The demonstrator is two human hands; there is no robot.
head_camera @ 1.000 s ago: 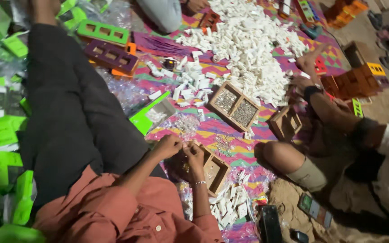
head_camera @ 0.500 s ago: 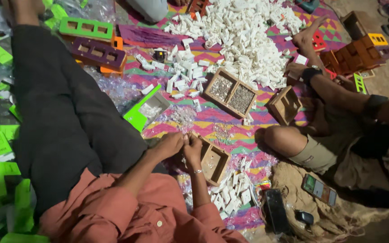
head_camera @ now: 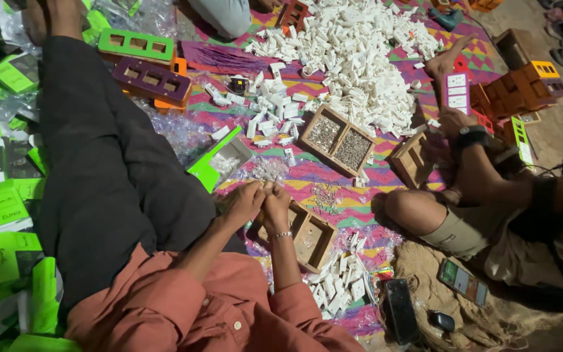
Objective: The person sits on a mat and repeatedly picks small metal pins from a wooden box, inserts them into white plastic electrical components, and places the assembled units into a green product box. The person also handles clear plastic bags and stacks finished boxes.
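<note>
Pressing together, two hands, left (head_camera: 245,203) and right (head_camera: 276,207), grip closed over one wooden tray (head_camera: 313,236)

Left hand (head_camera: 245,203) and right hand (head_camera: 275,207) pressed together, fingers curled, just above small open wooden box (head_camera: 309,237); heap of white plastic parts (head_camera: 353,58) well apart on patterned woven mat (head_camera: 320,179).

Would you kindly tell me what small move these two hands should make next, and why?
Probably reach the right hand into the small wooden box just beside it for another piece. Both hands, the left hand too, are pressed together on something too small to make out, and that box is the nearest supply.
</note>
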